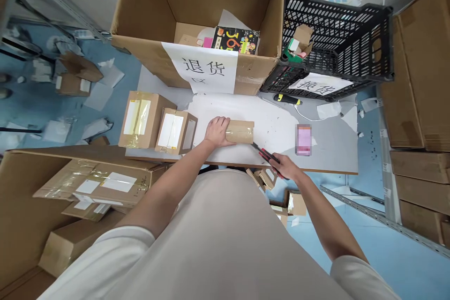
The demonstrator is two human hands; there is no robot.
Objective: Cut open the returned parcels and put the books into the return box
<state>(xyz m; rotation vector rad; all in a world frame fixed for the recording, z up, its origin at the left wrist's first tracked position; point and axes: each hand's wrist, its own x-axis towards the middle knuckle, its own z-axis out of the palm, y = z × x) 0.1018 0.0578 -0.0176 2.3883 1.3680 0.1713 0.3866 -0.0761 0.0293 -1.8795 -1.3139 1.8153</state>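
A small taped cardboard box (pixel 240 131) lies on the white worktop in front of me. My left hand (pixel 217 132) is closed over its left end, pressing it against the surface. In my right hand (pixel 284 167) is a slim red-and-black box cutter (pixel 267 154), gripped at its handle. Its tip reaches the lower right corner of the box; whether it cuts into the cardboard I cannot tell. Two taped cartons with white labels, a larger carton (pixel 138 124) and a smaller carton (pixel 175 132), stand left of my left hand.
Behind the worktop (pixel 333 161) stand a big open carton (pixel 140 54) with a paper sign and a black plastic crate (pixel 365 51). A yellow-and-black tool (pixel 287 99) and a pink blurred object (pixel 303 139) lie to the right. More boxes (pixel 116 183) fill a carton at lower left.
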